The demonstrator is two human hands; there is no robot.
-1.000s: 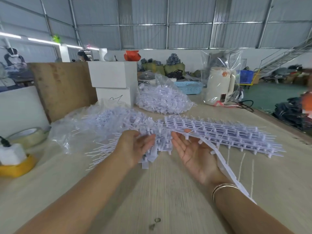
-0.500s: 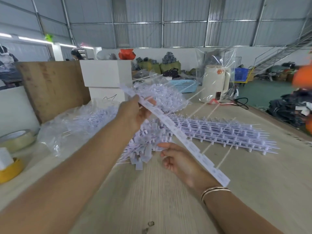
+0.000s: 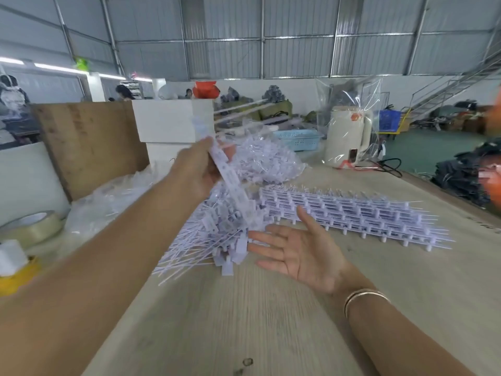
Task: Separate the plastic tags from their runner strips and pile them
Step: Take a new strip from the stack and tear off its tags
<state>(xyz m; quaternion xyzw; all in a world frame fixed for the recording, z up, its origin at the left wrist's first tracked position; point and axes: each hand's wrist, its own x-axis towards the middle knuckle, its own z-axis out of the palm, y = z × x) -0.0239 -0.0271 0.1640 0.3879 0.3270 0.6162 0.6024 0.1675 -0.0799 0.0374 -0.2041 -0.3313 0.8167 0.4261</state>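
While your right hand (image 3: 301, 256) hovers palm-up, fingers spread and holding nothing, just right of the pile of loose tags (image 3: 214, 240) on the surface (image 3: 271, 321), your left hand (image 3: 198, 172) above that pile grips a blurred runner strip (image 3: 230, 177); beyond the pile's right edge lie the stacked strips (image 3: 352, 215).

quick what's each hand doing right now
Left hand: raised, gripping a white runner strip.
Right hand: open, palm up, holding nothing, beside the pile of tags.
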